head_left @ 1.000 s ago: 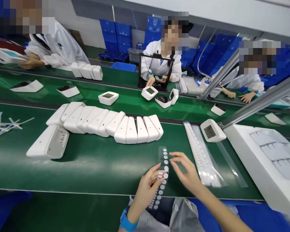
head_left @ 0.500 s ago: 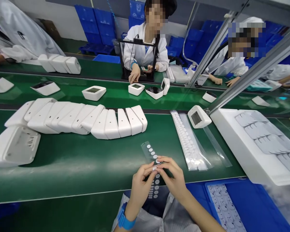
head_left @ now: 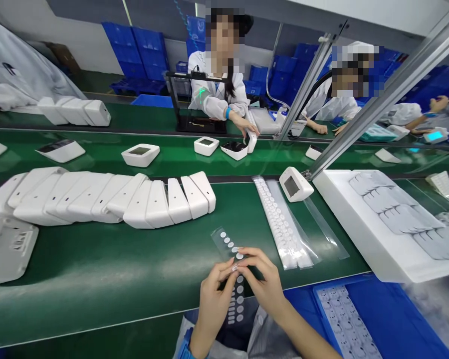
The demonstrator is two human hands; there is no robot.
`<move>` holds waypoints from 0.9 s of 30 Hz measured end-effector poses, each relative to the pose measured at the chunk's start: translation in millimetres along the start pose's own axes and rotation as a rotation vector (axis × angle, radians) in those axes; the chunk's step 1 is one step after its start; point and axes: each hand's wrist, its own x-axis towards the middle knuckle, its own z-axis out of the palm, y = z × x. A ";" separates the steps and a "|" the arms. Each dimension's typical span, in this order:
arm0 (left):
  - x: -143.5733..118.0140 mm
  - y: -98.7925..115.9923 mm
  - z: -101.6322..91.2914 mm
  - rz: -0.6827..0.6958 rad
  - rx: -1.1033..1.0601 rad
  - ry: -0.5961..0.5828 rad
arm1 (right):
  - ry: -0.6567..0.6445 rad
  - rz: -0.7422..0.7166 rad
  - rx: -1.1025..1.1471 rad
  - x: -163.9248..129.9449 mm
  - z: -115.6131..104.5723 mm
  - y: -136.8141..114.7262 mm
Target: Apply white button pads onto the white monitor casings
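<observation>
Left hand [head_left: 214, 299] and right hand [head_left: 266, 285] both pinch, fingertips narrowed, a clear sticker strip [head_left: 232, 271] over the near edge of the green belt [head_left: 108, 279]. Row of white casings [head_left: 108, 198] lies well apart, behind left.

Clear film strip [head_left: 230, 249] with a row of white round dots, pinched between left hand [head_left: 214, 299] and right hand [head_left: 265, 284]. Both hands over glossy dark green belt [head_left: 115, 269]. Up-left of left hand: curved row of plain white housings [head_left: 108, 197], each with a small dark hole. Up-right of right hand: second clear strip [head_left: 280, 224] packed with white dots, and a white unit [head_left: 295, 183] with grey screen. Far right of right hand: white foam tray [head_left: 381, 234] holding pale grey sheets. Below-right of right hand: blue bin [head_left: 392, 319] with clear dotted sheet. Across the belt: person in white coat [head_left: 213, 94], blue wristband; blue crates [head_left: 142, 50] behind.
</observation>
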 end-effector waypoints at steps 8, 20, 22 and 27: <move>1.7 0.3 -3.3 0.006 0.008 0.012 | 0.031 -0.017 -0.020 3.7 12.3 0.3; 3.5 2.6 -13.6 0.017 -0.062 0.047 | -0.138 -0.048 -0.076 18.4 15.4 -2.9; 3.5 4.8 -17.8 0.010 -0.068 0.056 | -0.196 -0.063 -0.074 25.2 14.3 -8.7; 3.5 3.3 -34.9 0.002 -0.079 0.076 | -0.250 -0.191 -0.142 76.4 6.6 -22.8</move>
